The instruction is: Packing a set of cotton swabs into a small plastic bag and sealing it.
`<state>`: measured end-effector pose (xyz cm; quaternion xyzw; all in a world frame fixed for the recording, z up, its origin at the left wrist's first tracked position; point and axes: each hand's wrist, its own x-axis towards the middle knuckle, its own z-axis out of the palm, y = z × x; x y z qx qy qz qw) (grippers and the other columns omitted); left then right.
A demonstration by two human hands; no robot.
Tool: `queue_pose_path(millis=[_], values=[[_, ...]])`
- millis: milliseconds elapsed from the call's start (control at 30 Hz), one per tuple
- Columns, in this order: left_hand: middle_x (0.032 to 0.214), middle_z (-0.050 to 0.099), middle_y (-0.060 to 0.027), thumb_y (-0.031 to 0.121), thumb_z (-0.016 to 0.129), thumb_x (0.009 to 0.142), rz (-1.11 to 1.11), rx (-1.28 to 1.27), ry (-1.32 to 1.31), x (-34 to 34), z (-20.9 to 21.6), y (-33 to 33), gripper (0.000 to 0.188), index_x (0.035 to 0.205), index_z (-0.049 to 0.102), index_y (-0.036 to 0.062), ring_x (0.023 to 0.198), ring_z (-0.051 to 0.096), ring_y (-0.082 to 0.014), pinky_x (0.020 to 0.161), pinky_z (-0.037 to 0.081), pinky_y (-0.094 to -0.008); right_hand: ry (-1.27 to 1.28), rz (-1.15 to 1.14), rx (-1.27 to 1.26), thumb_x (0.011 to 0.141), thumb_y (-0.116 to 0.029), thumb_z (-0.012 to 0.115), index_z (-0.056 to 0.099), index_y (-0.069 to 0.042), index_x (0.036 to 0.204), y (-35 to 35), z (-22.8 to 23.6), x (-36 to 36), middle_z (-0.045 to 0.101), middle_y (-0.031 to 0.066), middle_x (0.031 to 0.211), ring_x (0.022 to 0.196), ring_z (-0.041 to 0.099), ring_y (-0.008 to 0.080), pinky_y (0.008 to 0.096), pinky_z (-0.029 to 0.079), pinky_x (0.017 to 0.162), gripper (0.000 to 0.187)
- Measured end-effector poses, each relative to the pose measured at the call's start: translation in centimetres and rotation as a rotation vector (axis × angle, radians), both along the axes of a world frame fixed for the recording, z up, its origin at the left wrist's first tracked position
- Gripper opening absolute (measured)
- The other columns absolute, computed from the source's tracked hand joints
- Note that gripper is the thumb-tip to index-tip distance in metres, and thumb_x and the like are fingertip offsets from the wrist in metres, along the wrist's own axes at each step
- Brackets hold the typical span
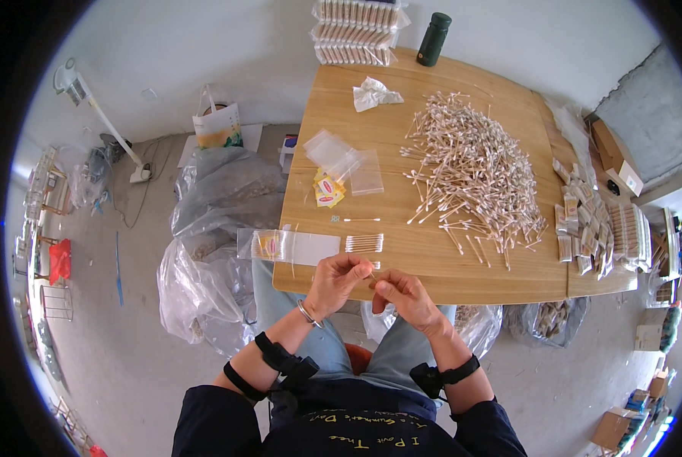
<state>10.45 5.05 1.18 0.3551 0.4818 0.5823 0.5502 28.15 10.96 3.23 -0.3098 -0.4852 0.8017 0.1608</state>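
Note:
Over the table's near edge, my left hand (339,283) and my right hand (406,297) nearly meet, both closed in a pinch. Between their fingertips is a thin stick that looks like a cotton swab (375,265); the fingers hide most of it. Just beyond lies a short row of cotton swabs (364,243), side by side, with a single swab (362,220) above it. Left of the row is a clear plastic bag (316,249) with several swabs and a yellow label inside. A large loose heap of swabs (474,164) spreads to the right.
Empty clear bags (333,154) and yellow labels (327,190) lie at the table's left. Crumpled tissue (374,94), stacked swab packs (356,32) and a green bottle (434,39) stand farther back. Filled packs (584,217) pile up right. Large plastic sacks (204,282) sit on the floor.

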Motion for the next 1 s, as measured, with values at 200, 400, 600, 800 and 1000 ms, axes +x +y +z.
queue_pose_path(millis=[200, 400, 600, 800, 1000], values=[[0.089, 0.068, -0.0033, 0.015, 0.068, 0.089, 0.032, -0.006, 0.048, 0.3, 0.6, 0.0, 0.017, 0.094, 0.067, -0.0011, 0.084, 0.060, -0.0075, 0.078, 0.050, -0.0223, -0.063, 0.018, 0.153, 0.099, -0.020, 0.051, 0.058, 0.001, 0.096, 0.4, -0.3, 0.2, 0.063, 0.0055, 0.071, 0.064, 0.060, 0.0111, 0.0233, 0.048, 0.061, 0.022], [0.091, 0.068, -0.0040, 0.014, 0.069, 0.089, -0.092, -0.043, 0.138, 0.3, 0.4, -0.2, 0.018, 0.098, 0.067, -0.0014, 0.084, 0.060, -0.0064, 0.075, 0.049, -0.0211, -0.013, -0.015, 0.075, 0.100, -0.022, 0.050, 0.057, -0.001, 0.091, 0.1, 0.7, 0.0, 0.063, 0.0061, 0.070, 0.064, 0.059, 0.0113, 0.0244, 0.047, 0.062, 0.024], [0.091, 0.067, -0.0023, 0.013, 0.067, 0.090, 0.052, 0.070, 0.034, 0.4, 0.5, -0.2, 0.018, 0.101, 0.066, -0.0019, 0.082, 0.058, -0.0051, 0.073, 0.049, -0.0196, -0.040, 0.025, 0.078, 0.100, -0.022, 0.048, 0.058, 0.000, 0.090, 0.2, 0.2, 0.3, 0.064, 0.0069, 0.069, 0.063, 0.060, 0.0115, 0.0240, 0.047, 0.062, 0.025], [0.089, 0.066, -0.0008, 0.016, 0.067, 0.091, -0.038, -0.054, 0.073, -0.7, -0.6, -0.9, 0.019, 0.098, 0.066, -0.0023, 0.081, 0.057, -0.0040, 0.071, 0.048, -0.0205, -0.084, 0.085, 0.030, 0.099, -0.018, 0.052, 0.062, 0.001, 0.088, 0.2, -0.9, 0.3, 0.064, 0.0057, 0.069, 0.063, 0.060, 0.0112, 0.0243, 0.048, 0.063, 0.024], [0.084, 0.067, -0.0051, 0.010, 0.069, 0.086, -0.068, -0.070, 0.619, -1.8, -1.2, -1.8, 0.013, 0.092, 0.065, -0.0008, 0.076, 0.060, -0.0119, 0.067, 0.049, -0.0250, -0.411, -0.068, 0.716, 0.085, -0.012, 0.066, 0.067, 0.000, 0.080, 0.8, -2.2, -1.0, 0.066, 0.0125, 0.071, 0.062, 0.062, 0.0245, 0.0322, 0.049, 0.062, 0.013]])
